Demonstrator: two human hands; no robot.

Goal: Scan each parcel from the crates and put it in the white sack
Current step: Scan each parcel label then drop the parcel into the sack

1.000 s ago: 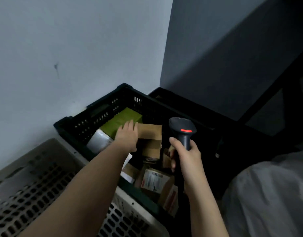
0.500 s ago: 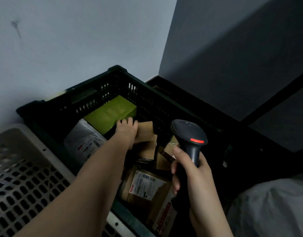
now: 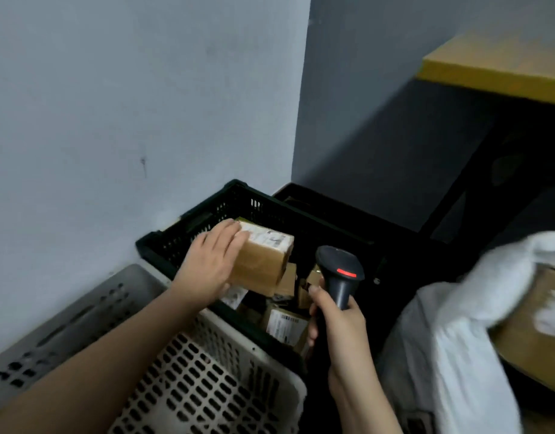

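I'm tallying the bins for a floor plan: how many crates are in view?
3. A grey crate lies nearest, a black crate holding parcels sits beyond it by the wall, and a second black crate stands behind that. Others may be hidden.

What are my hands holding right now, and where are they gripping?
Left hand grips the cardboard parcel by its near end; right hand grips the scanner by its handle.

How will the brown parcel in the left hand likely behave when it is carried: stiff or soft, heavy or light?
The brown parcel is a cardboard box with straight edges, so it probably stays stiff. The left hand lifts it alone over the black crate, so it seems fairly light. Its faces look glossy, perhaps taped, so it may slip a little.
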